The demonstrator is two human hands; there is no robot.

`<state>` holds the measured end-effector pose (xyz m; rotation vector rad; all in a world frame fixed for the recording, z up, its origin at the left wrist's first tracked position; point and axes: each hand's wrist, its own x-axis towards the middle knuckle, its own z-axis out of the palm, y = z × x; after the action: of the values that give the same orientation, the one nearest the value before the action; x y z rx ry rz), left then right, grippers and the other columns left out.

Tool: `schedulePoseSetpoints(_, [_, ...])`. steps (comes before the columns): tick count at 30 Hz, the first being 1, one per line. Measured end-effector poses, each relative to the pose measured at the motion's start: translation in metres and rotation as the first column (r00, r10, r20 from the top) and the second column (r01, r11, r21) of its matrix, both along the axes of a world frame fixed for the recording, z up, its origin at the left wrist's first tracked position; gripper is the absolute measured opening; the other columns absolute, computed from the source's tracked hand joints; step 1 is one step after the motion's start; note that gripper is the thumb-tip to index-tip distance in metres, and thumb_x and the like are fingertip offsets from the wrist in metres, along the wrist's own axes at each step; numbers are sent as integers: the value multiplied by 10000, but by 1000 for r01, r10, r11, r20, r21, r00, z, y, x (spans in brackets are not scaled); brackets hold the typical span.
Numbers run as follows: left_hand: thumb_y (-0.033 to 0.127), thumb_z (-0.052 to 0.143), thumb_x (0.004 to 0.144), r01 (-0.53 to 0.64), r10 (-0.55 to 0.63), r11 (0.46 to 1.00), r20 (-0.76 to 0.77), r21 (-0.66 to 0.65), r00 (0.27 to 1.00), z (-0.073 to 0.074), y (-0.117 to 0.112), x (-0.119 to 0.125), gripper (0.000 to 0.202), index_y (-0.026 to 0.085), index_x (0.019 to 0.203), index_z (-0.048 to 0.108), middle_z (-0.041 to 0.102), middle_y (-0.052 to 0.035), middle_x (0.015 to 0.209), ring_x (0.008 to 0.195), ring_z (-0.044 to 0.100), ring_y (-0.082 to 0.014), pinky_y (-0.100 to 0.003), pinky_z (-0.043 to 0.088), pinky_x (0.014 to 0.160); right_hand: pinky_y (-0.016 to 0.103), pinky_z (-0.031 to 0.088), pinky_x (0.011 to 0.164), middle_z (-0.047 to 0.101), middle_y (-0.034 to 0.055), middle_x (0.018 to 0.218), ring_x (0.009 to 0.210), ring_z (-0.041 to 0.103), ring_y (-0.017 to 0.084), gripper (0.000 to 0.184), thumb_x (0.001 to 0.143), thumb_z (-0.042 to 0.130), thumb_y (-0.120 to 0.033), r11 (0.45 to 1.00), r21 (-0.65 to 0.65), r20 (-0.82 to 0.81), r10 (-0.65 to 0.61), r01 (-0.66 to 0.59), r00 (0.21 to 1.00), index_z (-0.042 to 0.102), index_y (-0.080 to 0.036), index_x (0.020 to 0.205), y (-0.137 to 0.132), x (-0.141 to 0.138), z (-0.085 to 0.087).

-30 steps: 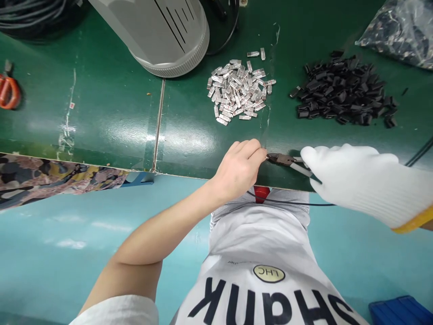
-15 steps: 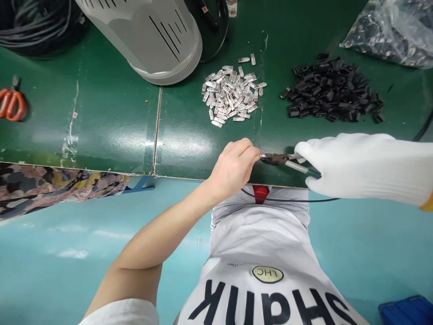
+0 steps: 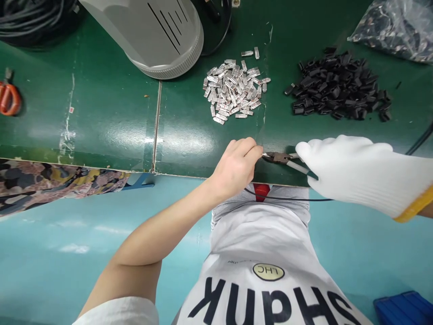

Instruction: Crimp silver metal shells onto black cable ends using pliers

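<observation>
My bare left hand (image 3: 237,164) is curled into a pinch at the front edge of the green table (image 3: 111,122), its fingertips meeting the jaws of a pair of pliers (image 3: 282,158). What the fingers pinch is too small to make out. My right hand (image 3: 352,171), in a white glove, is wrapped round the pliers' handles and points the jaws left toward the left hand. A thin black cable (image 3: 287,197) runs below both hands, across my lap. Behind the hands lie a pile of small silver metal pieces (image 3: 233,88) and a pile of black plastic pieces (image 3: 338,85).
A grey machine housing (image 3: 152,31) stands at the back left of the piles. Orange-handled scissors (image 3: 8,97) lie at the far left. A clear bag of black parts (image 3: 395,25) sits at the back right. Black cables (image 3: 30,13) coil top left. A blue bin (image 3: 402,309) is at the lower right.
Both hands stay together at the table edge with the pliers' jaws at the left fingertips. Only the camera view has shifted slightly.
</observation>
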<state>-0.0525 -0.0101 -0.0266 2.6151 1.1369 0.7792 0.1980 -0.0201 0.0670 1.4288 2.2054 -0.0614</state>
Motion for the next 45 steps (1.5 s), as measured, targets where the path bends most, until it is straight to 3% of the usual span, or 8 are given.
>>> schedulePoseSetpoints(2, [84, 451, 1065, 2, -2, 1000, 1, 29, 1000, -1, 0, 0, 230, 162, 1040, 665, 683, -74, 973, 876, 632, -211, -334, 477, 776, 338, 309, 626, 417, 93, 740, 689, 548, 313, 173, 842, 451, -253, 996, 40, 67, 73, -76, 995, 504, -166, 982, -5, -2, 1])
schedulePoseSetpoints(11, [74, 441, 1061, 4, -4, 997, 6, 74, 1000, -3, -1, 0, 227, 169, 1023, 644, 666, -73, 952, 852, 617, -211, -330, 469, 767, 311, 253, 631, 431, 117, 797, 699, 525, 294, 264, 895, 347, -197, 991, 127, 176, 25, -48, 984, 539, -127, 1064, -18, -4, -3])
schedulePoseSetpoints(15, [69, 453, 1059, 5, -7, 997, 17, 71, 1000, -2, 0, 0, 218, 173, 1022, 641, 664, -64, 946, 856, 618, -206, -325, 481, 775, 326, 291, 596, 462, 117, 776, 701, 556, 314, 232, 900, 399, -299, 999, -22, 124, 52, -49, 991, 522, -163, 1041, -5, 0, 3])
schedulePoseSetpoints(21, [87, 470, 1066, 9, -9, 1000, 28, 21, 1000, -2, 0, -1, 205, 180, 1015, 646, 662, -65, 959, 887, 620, -210, -324, 484, 795, 326, 281, 554, 582, 44, 749, 484, 424, 178, 309, 776, 564, -463, 958, -278, -6, -73, 69, 997, 524, -259, 1005, 20, 16, -2])
schedulePoseSetpoints(32, [116, 452, 1074, 2, -2, 1000, 17, -28, 1000, -4, -1, -2, 230, 184, 1020, 665, 676, -76, 973, 914, 619, -227, -346, 467, 804, 317, 248, 607, 544, 44, 676, 465, 320, 130, 295, 753, 602, -466, 987, -140, -28, -84, 79, 996, 545, -240, 934, 9, 20, -20])
schedulePoseSetpoints(38, [118, 424, 1077, 2, -2, 1000, -5, 10, 1000, -4, -2, -1, 258, 191, 1031, 668, 680, -79, 975, 897, 616, -228, -351, 472, 800, 333, 277, 648, 547, 103, 750, 560, 421, 182, 357, 761, 590, -403, 959, -200, 74, -188, 199, 979, 615, -244, 1079, 4, -2, -1])
schedulePoseSetpoints(42, [115, 404, 1082, 0, 0, 1000, -8, 0, 1000, -4, -2, -1, 279, 192, 1025, 667, 674, -81, 972, 892, 611, -227, -351, 460, 802, 356, 301, 677, 500, 159, 815, 733, 546, 321, 353, 861, 426, -305, 985, -91, 106, -135, 145, 985, 609, -170, 1131, -8, -13, 10])
schedulePoseSetpoints(45, [112, 414, 1082, 0, 0, 1000, 15, -3, 1000, -5, -3, -1, 265, 181, 1021, 663, 665, -82, 962, 890, 606, -225, -348, 450, 801, 331, 266, 664, 460, 157, 817, 739, 537, 319, 341, 882, 362, -246, 994, -8, 118, -104, 106, 988, 590, -127, 1107, -18, -13, 9])
